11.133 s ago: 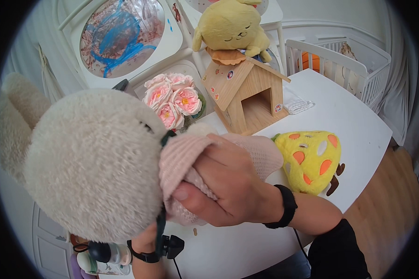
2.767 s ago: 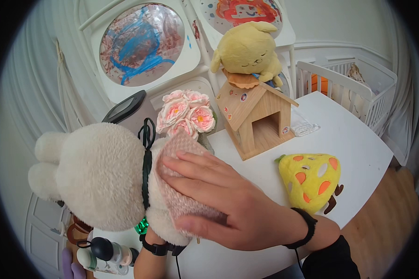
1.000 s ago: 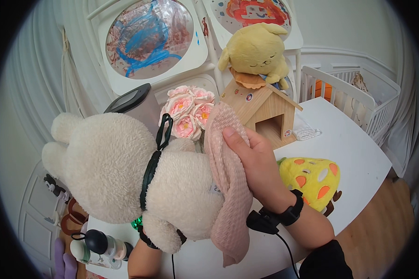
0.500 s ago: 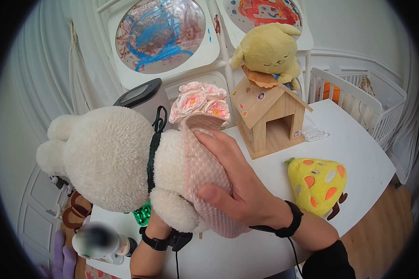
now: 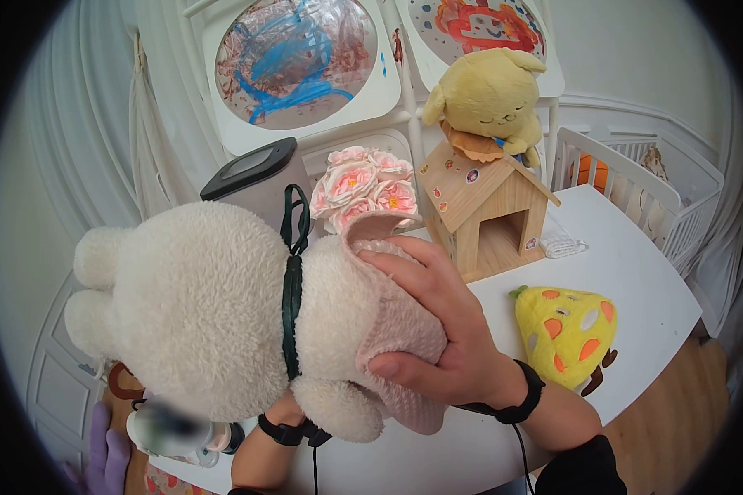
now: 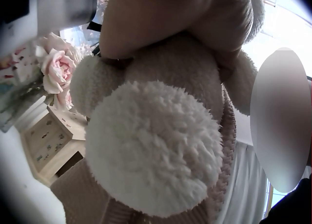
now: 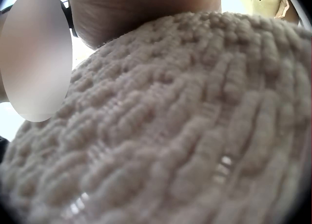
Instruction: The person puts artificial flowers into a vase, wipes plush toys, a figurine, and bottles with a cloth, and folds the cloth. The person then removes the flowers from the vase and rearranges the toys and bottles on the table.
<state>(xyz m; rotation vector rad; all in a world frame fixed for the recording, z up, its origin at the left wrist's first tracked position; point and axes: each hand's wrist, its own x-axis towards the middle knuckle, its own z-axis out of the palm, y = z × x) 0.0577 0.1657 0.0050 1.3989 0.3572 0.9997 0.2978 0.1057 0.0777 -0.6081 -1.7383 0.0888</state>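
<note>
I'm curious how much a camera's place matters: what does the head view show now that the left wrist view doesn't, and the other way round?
Only head: the yellow spotted toy, yellow floppy-eared toy and crib.
Only left wrist: the round fluffy puff.
Both: the white stuffed toy, pink knit, flowers and wooden house.

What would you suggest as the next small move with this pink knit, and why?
I would probably ease its upper edge flat with the right hand. The pink knit lies against the lower body of the white plush, but that edge curls away near the flowers. The right hand's fingers are already beside it.
</note>
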